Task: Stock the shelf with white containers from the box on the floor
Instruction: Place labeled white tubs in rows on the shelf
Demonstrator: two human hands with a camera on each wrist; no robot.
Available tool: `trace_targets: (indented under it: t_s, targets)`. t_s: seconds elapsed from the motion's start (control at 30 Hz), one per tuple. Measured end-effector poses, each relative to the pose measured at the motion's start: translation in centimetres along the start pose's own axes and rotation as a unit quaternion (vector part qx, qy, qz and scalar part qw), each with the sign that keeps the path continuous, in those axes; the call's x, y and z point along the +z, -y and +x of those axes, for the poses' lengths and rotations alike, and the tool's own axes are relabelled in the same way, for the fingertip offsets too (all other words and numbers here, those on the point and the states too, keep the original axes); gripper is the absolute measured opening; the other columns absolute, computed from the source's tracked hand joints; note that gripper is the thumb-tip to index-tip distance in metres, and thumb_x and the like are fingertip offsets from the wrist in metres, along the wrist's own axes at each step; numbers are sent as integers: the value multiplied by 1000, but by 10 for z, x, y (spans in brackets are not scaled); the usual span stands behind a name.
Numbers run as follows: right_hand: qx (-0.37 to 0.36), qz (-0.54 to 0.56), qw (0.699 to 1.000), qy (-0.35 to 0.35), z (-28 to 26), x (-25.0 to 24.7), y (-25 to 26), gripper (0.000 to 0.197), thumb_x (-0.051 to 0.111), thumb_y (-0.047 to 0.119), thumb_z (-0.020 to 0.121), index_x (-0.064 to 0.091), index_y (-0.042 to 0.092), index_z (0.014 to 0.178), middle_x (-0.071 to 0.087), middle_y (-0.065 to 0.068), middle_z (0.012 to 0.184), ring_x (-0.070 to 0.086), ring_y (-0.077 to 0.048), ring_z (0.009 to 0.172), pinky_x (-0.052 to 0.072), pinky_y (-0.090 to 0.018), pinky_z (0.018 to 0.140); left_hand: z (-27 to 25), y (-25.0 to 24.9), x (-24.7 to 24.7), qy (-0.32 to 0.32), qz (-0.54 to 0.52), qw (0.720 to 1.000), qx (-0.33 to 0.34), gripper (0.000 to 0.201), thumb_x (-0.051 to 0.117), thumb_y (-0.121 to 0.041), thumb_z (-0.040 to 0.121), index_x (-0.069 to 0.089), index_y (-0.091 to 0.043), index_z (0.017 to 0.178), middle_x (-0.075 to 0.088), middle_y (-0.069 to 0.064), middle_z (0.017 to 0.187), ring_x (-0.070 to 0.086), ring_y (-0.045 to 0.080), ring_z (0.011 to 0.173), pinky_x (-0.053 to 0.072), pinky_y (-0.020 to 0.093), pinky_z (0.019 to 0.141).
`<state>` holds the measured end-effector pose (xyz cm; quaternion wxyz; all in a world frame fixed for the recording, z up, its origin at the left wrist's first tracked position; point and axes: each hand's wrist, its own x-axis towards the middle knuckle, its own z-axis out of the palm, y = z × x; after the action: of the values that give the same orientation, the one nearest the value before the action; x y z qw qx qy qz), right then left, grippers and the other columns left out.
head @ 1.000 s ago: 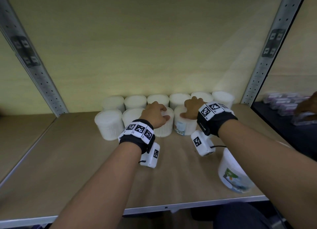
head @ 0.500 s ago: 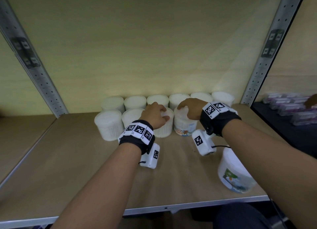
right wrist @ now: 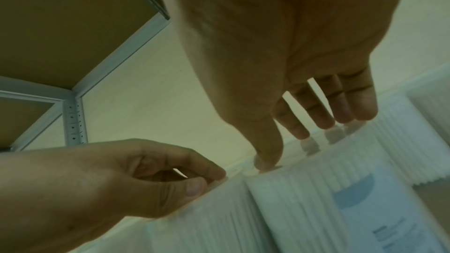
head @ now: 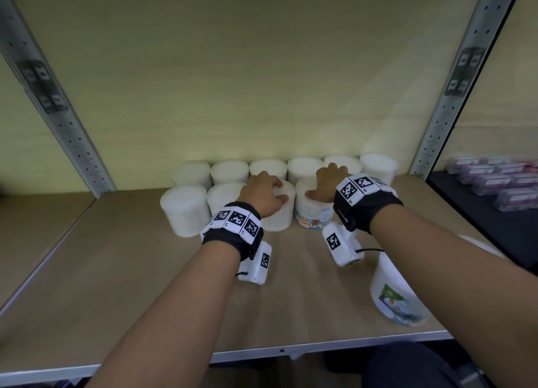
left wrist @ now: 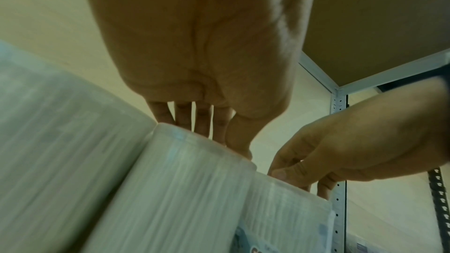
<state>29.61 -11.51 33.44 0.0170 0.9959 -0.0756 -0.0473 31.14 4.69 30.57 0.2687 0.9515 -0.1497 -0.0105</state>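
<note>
Two rows of white ribbed containers stand at the back of the wooden shelf (head: 131, 285). My left hand (head: 270, 189) grips the lid of a plain front-row container (head: 278, 220) from above, thumb and curled fingers on its rim; the left wrist view shows this left hand (left wrist: 212, 134) on the container (left wrist: 182, 189). My right hand (head: 326, 184) holds the neighbouring labelled container (head: 313, 213) by its top. In the right wrist view the right hand (right wrist: 302, 139) has its thumb and fingertips on that labelled container (right wrist: 328, 199).
A further white container (head: 396, 297) with a picture label lies tilted near the shelf's front right, under my right forearm. Perforated metal uprights (head: 58, 111) frame the bay. Purple packets (head: 500, 184) fill the shelf to the right. The wall stands behind the back row.
My right hand has turned its container, so the printed label now faces the front. The left hand has stayed on its container.
</note>
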Motion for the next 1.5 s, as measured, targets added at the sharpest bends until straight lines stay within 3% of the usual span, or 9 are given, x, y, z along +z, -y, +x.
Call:
trace_targets:
  t_s: [0.17,0.23,0.33,0.83,1.07,1.27,1.33,1.4,1.5]
  targets:
    - [-50,16,998,20,-4,-11,-7,44,55,26,93,51,5,132,51,-13,135,50,-29,123,39,-33,101,-1,-1,-1,-2,3,1000,4,42,62,-34,87,56,-15,125,50,5,129,46,24,125,39,42,106]
    - [-71,38,996,37,-3,-12,-9,49,54,12,90,47,12,139,47,-10,142,49,-27,127,40,-31,103,-1,-2,-2,-4,4,1000,7,42,62,-34,88,56,-15,125,50,5,129,45,24,125,39,42,106]
    - [-88,67,993,46,-4,-13,-11,54,52,4,88,46,19,140,44,-7,145,48,-25,129,41,-30,101,-2,-3,-2,0,12,1000,8,42,61,-34,88,56,-15,125,49,6,129,45,25,125,39,41,105]
    - [-113,56,991,39,1,-8,-17,58,53,5,90,40,18,145,40,-5,150,44,-23,134,39,-30,106,-5,-5,-6,18,16,1000,13,43,61,-31,90,53,-14,129,48,7,132,43,25,127,37,40,107]
    - [-120,52,991,34,4,-6,-16,57,54,7,89,40,19,143,42,-5,148,45,-24,132,39,-31,107,-8,-6,-17,90,22,995,35,43,52,-12,94,45,-15,137,41,3,145,39,21,135,31,28,109]
    - [-119,46,991,31,4,-5,-16,57,53,5,90,39,18,144,41,-6,149,44,-23,133,38,-30,106,-7,-7,-26,137,29,989,46,59,39,9,85,49,-24,133,40,2,147,42,21,132,41,28,100]
    - [-121,43,991,33,4,-6,-16,57,53,5,90,39,18,144,40,-6,149,44,-23,133,38,-30,106,-9,-8,-25,118,3,992,51,60,37,12,83,51,-20,130,41,3,145,41,21,132,40,29,102]
    - [-123,40,991,35,4,-7,-16,57,53,5,90,40,18,144,40,-6,149,44,-23,133,38,-30,106,-9,-8,-20,52,-25,997,53,51,41,8,85,52,-16,129,43,5,140,39,23,132,36,29,102]
    - [-124,37,991,37,3,-8,-16,57,53,4,90,40,18,143,40,-6,148,44,-24,133,38,-30,106,-7,-7,-8,-58,13,998,36,38,54,-19,90,52,-14,128,46,9,133,38,28,126,39,38,101]
